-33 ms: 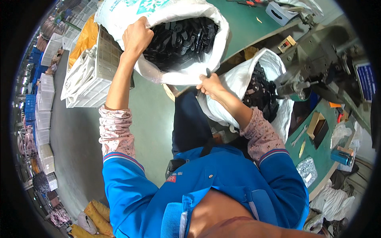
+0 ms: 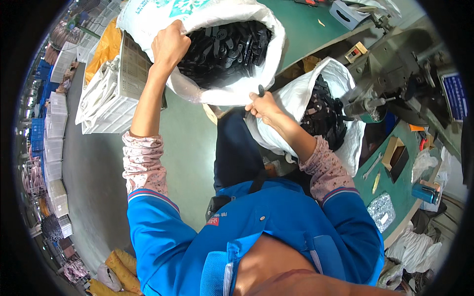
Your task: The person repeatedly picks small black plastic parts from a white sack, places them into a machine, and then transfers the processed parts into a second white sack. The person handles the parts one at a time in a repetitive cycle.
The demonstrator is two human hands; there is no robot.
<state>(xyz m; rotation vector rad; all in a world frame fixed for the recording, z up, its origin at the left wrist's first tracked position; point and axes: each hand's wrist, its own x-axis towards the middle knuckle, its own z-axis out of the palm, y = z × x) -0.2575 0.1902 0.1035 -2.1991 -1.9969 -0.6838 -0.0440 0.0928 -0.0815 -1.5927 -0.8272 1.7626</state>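
Observation:
A white woven sack lies tilted with its mouth toward me, full of flat black parts. My left hand is closed on the left side of its rolled rim. By the lower right of that rim, my right hand pinches a slim black part, whose ends stick out above and below the fingers. Whether these fingers also touch the rim I cannot tell. A second white sack, holding more black parts, stands under and beyond my right forearm.
A machine stands at the right, close to the second sack. On the green bench are a wrench, an open carton and a clear plastic bag. White crates stand at the left.
My right hand has shifted very slightly, and more of the slim black part shows above and below its fingers. My left hand stays on the rim.

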